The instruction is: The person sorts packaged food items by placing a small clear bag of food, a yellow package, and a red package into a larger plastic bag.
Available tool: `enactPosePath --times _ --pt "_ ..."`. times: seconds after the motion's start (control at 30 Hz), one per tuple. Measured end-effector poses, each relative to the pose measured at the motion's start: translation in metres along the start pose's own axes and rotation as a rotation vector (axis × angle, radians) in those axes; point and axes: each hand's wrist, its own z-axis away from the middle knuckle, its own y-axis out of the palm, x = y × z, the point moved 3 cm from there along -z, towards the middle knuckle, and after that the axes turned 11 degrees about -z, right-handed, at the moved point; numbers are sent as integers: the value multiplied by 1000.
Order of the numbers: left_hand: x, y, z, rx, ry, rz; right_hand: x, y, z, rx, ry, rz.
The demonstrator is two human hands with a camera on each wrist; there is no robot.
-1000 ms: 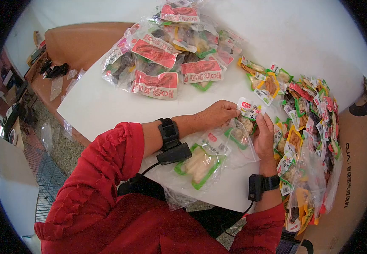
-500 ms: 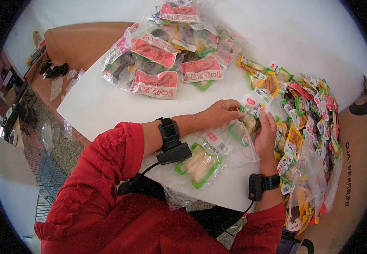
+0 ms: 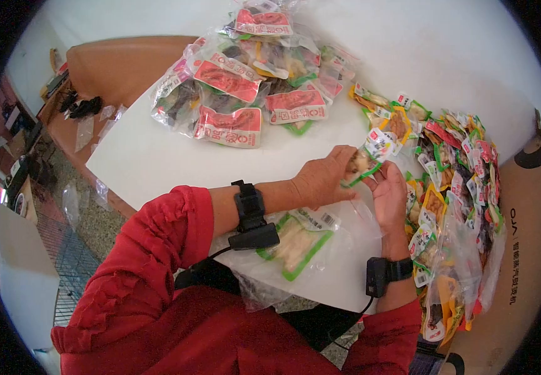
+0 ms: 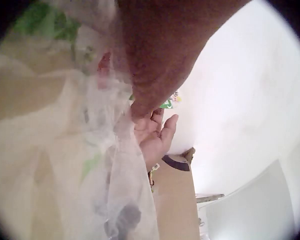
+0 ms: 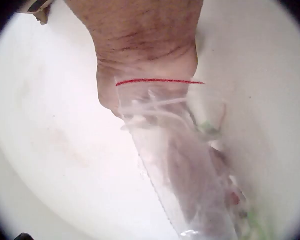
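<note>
The head view shows my left hand (image 3: 322, 180) pinching a small green-rimmed snack packet (image 3: 363, 164) above the mouth of the clear plastic zip bag (image 3: 345, 247), which lies on the white desk (image 3: 145, 156). Only the left wrist view bares my right hand (image 4: 155, 135), palm up, fingers loose, gripping nothing, and only the right wrist view shows the bag's red zip line (image 5: 160, 82) against that hand's heel. The desk also bears a heap of red-labelled filled bags (image 3: 230, 81) and loose packets (image 3: 458, 169) beside a brown cardboard box (image 3: 526, 250), with a tan leather seat (image 3: 114, 59) and speckled floor (image 3: 70, 206) past its left edge.
</note>
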Motion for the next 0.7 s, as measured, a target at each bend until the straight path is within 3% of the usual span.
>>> enactPosePath --times 0.03,0.1,0.17,0.23,0.3,0.43,0.5,0.7 --pt "10 7 -6 0 0 0 1 5 1 1 0 0" --pt "25 12 -15 -327 180 73 3 18 3 -8 55 164" --pt "29 15 -19 -384 187 139 4 18 3 -17 36 228" --pt "35 21 -28 -88 43 674 4 14 3 -28 17 292" --pt "28 15 -21 -36 20 727 9 4 3 -147 -93 680" --pt "24 13 -15 105 25 745 7 7 3 -108 -151 655" --pt "20 14 -13 110 18 751 0 3 1 -16 -78 538" --pt "15 14 -14 86 16 764 1 7 3 -40 -81 465"
